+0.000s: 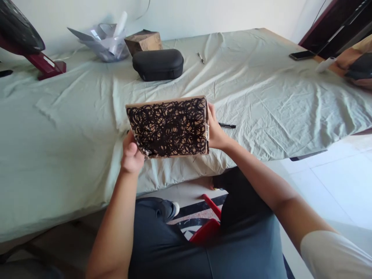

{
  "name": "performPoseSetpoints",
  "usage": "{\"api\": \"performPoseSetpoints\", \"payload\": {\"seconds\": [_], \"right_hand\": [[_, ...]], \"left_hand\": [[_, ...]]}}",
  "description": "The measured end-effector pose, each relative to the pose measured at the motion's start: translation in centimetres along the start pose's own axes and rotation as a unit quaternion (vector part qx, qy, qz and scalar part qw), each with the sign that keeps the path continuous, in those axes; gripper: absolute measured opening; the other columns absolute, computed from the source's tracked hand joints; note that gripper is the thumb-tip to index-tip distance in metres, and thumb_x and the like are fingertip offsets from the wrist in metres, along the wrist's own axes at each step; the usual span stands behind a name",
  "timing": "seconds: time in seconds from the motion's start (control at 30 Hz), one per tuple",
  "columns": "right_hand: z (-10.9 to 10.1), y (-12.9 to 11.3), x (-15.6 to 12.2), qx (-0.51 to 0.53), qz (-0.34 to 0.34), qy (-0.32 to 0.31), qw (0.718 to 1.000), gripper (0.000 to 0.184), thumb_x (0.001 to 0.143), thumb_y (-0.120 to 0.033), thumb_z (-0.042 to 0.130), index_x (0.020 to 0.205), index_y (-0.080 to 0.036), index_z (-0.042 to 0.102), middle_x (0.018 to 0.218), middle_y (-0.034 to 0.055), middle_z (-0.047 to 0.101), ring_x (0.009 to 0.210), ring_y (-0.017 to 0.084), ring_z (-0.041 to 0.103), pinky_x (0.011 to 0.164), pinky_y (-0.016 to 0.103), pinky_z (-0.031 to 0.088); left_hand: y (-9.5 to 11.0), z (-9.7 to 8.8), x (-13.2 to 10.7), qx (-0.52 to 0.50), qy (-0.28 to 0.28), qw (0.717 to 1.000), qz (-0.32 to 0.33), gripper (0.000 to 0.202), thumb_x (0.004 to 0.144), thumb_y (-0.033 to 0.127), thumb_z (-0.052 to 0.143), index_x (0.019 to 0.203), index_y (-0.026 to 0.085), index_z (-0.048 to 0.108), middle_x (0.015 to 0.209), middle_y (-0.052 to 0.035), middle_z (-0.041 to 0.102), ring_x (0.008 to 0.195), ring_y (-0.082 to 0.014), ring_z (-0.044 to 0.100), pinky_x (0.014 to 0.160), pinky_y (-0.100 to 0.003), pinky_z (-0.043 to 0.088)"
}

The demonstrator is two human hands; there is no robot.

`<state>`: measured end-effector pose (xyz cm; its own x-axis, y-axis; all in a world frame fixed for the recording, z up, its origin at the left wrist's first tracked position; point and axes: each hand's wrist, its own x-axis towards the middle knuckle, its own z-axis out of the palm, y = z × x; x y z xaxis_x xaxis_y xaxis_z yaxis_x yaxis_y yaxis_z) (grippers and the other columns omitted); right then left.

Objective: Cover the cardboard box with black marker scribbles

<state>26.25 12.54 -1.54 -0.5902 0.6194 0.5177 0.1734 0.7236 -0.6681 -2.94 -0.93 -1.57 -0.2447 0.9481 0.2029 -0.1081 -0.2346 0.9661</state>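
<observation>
A cardboard box [170, 128] is held up over the front edge of the cloth-covered table, one face turned toward me. Dense black scribbles cover that face, and its lower left corner looks frayed. My left hand [132, 155] grips the box at its lower left corner, thumb in front and the other fingers mostly hidden. At the right side, my right hand [214, 130] is closed against the box, its fingertips out of sight behind the edge. Just beyond that hand, a black pen [227, 125] lies on the cloth.
A black hard case [158, 65], a smaller cardboard box [144, 41] and a clear plastic bag [109, 48] stand at the back. A dark red fan [48, 64] is at far left. Another pen [200, 57] and a phone [302, 55] lie farther right, near another person's arm [348, 58].
</observation>
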Motion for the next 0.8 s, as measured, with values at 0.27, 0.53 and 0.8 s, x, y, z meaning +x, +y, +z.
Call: {"api": "performPoseSetpoints", "payload": {"seconds": [0.27,0.53,0.8], "right_hand": [[0.3,0.8,0.1,-0.011,0.004,0.003,1.000,0.167,0.052,-0.104,0.089,0.184,-0.026,0.023,0.188,0.0212,0.025,0.179,0.053,0.010,0.149,0.073,0.004],[0.3,1.8,-0.2,-0.029,-0.023,0.007,0.999,0.168,0.050,-0.105,0.090,0.182,-0.024,0.023,0.187,0.0237,0.024,0.177,0.054,0.017,0.149,0.073,0.007],[0.4,2.5,-0.2,-0.078,-0.075,0.003,0.994,0.168,0.057,-0.106,0.086,0.185,-0.022,0.015,0.191,0.0259,0.018,0.177,0.054,0.022,0.148,0.074,0.015]], "left_hand": [[0.6,1.1,-1.0,0.040,-0.001,0.999,0.017,0.068,0.087,0.049,0.093,0.150,0.035,0.075,0.147,-0.0054,0.076,0.157,-0.0389,0.059,0.144,-0.058,0.035],[0.6,1.4,-0.7,0.050,-0.031,0.997,0.051,0.060,0.089,0.048,0.088,0.145,0.031,0.077,0.142,-0.0054,0.079,0.148,-0.0378,0.065,0.138,-0.054,0.045],[-0.6,-0.1,-0.1,0.112,-0.047,0.988,0.091,0.056,0.093,0.053,0.083,0.143,0.031,0.077,0.137,-0.0079,0.080,0.139,-0.0360,0.072,0.131,-0.056,0.054]]}}
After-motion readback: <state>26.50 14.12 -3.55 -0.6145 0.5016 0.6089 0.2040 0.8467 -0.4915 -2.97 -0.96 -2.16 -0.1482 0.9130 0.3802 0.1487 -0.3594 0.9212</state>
